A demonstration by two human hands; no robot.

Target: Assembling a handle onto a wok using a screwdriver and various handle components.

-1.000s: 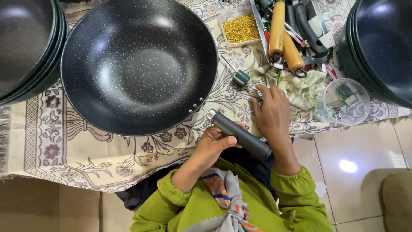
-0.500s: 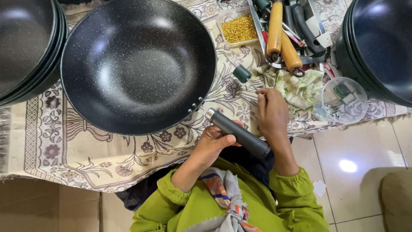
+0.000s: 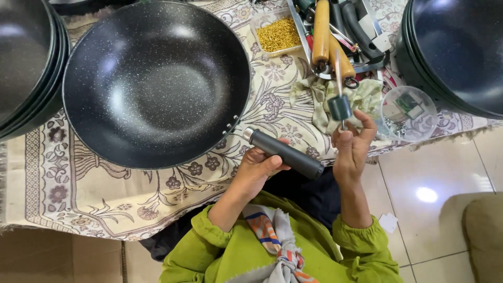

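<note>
A big black speckled wok (image 3: 157, 84) rests on a patterned cloth (image 3: 68, 194). My left hand (image 3: 258, 169) grips its black handle (image 3: 285, 152), which points toward me. My right hand (image 3: 352, 148) holds up a screwdriver (image 3: 339, 99) with a dark teal grip, its thin shaft pointing away from me over a crumpled green rag (image 3: 361, 99).
Stacks of black woks stand at the left (image 3: 26, 63) and at the right (image 3: 456, 52). A tub of small brass screws (image 3: 279, 34), a metal tray of wooden-handled tools (image 3: 335, 36) and a clear round bowl (image 3: 408, 112) lie beyond my hands. Tiled floor (image 3: 429, 183) is on the right.
My right hand has lifted the screwdriver off the cloth and drawn it back toward me. My left hand stays on the wok handle.
</note>
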